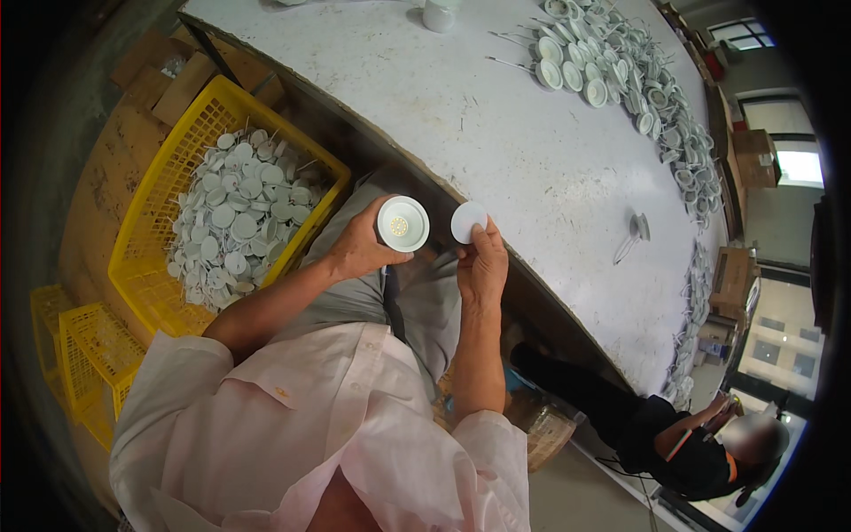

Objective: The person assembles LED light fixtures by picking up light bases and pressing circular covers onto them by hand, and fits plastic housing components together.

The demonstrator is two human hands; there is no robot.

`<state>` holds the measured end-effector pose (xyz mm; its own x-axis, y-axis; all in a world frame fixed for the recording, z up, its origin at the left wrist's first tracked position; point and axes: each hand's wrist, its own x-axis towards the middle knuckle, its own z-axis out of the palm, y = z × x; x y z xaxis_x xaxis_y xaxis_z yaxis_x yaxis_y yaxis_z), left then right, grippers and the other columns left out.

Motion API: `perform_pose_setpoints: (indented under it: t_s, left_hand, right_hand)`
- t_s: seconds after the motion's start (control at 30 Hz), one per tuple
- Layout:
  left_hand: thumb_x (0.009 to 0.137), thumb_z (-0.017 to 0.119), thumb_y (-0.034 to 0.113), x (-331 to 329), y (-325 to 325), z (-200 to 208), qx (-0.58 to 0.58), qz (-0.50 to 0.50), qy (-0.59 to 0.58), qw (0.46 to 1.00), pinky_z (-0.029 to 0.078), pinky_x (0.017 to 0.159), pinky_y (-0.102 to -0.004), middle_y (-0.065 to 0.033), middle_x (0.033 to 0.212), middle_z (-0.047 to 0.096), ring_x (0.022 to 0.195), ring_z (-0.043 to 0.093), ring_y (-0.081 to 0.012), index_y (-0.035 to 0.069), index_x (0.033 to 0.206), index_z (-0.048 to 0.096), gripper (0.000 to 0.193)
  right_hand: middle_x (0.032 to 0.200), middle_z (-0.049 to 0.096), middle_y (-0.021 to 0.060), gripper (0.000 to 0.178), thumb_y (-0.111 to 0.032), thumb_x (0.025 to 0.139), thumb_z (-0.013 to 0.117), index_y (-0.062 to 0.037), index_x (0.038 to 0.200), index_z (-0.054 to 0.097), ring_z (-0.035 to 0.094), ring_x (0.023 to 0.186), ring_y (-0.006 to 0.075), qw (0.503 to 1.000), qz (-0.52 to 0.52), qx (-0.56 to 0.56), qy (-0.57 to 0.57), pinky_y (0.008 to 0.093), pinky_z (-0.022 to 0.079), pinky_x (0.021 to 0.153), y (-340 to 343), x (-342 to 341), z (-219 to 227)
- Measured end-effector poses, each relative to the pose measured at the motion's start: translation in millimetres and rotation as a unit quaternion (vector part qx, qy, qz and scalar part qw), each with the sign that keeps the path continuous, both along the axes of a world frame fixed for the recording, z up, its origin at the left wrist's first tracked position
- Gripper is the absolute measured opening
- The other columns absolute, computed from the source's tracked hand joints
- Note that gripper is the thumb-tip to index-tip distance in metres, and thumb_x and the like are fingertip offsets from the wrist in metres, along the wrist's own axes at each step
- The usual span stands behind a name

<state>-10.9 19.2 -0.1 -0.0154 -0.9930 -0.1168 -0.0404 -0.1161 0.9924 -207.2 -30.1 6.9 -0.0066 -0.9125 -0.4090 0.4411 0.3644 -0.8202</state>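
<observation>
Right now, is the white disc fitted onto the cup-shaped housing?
No, the right hand holds the white disc apart from the cup-shaped housing in the left hand.

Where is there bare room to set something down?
The white tabletop between the right hand and the heaped downlights is mostly free; a lone downlight sits farther right. Crowded: that heap and the filled yellow basket.

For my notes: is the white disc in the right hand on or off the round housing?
Off: the white disc is apart from the round housing, whose yellowish dots show uncovered.
</observation>
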Motion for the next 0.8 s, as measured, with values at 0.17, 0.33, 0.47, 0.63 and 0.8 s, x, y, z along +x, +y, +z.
perform_pose_setpoints:
  t_s: [0.17,0.33,0.47,0.63,0.8]
  left_hand:
    - [0.066,0.08,0.007,-0.4,-1.7,-2.6,-0.01,-0.002,-0.008,1.0,0.043,0.094,-0.0298,-0.0068,0.117,0.057,0.108,0.054,-0.0148,0.003,0.128,0.042,0.073]
    - [0.064,0.078,0.007,-3.9,-2.8,1.2,-0.012,-0.008,-0.019,1.0,0.044,0.094,-0.0319,-0.0108,0.118,0.056,0.111,0.054,-0.0197,0.002,0.129,0.04,0.076]
    - [0.063,0.078,0.007,-4.8,-2.4,-3.6,-0.012,-0.027,-0.012,0.999,0.043,0.096,-0.0323,-0.0123,0.12,0.054,0.114,0.052,-0.0205,0.004,0.133,0.036,0.081]
    - [0.067,0.077,0.011,-4.6,0.3,-8.7,-0.026,-0.064,0.09,0.994,0.043,0.096,-0.0331,-0.0149,0.121,0.053,0.115,0.051,-0.0227,0.002,0.136,0.032,0.083]
    - [0.077,0.069,0.019,-1.4,0.3,-8.3,-0.025,-0.068,0.055,0.996,0.045,0.093,-0.034,-0.0161,0.12,0.053,0.112,0.054,-0.0234,0.001,0.136,0.031,0.072]
  right_hand:
    - [0.09,0.065,0.0029,0.019,-0.008,0.088,0.061,-0.0023,0.106,0.061,0.057,0.072,0.0074,0.999,0.023,-0.008,-0.036,0.02,0.041,0.056,4.9,-7.2,-10.5]
    - [0.086,0.065,0.0041,0.017,-0.008,0.085,0.065,-0.0007,0.101,0.062,0.055,0.065,0.007,0.997,0.061,-0.005,0.049,0.0191,0.041,0.053,15.5,8.9,-4.1]
    - [0.079,0.062,0.0013,0.019,-0.009,0.083,0.068,0.0002,0.099,0.063,0.052,0.06,0.005,0.991,0.096,-0.018,0.092,0.018,0.041,0.051,21.1,22.0,-8.6]
    - [0.073,0.057,-0.0023,0.019,-0.008,0.082,0.069,-0.0006,0.098,0.063,0.051,0.058,0.0038,0.985,0.109,-0.027,0.135,0.0173,0.04,0.048,23.7,32.6,-6.9]
    - [0.072,0.055,-0.0034,0.021,-0.01,0.08,0.073,-0.0024,0.096,0.06,0.05,0.058,0.002,0.984,0.096,-0.039,0.147,0.016,0.04,0.046,24.4,41.9,-5.5]
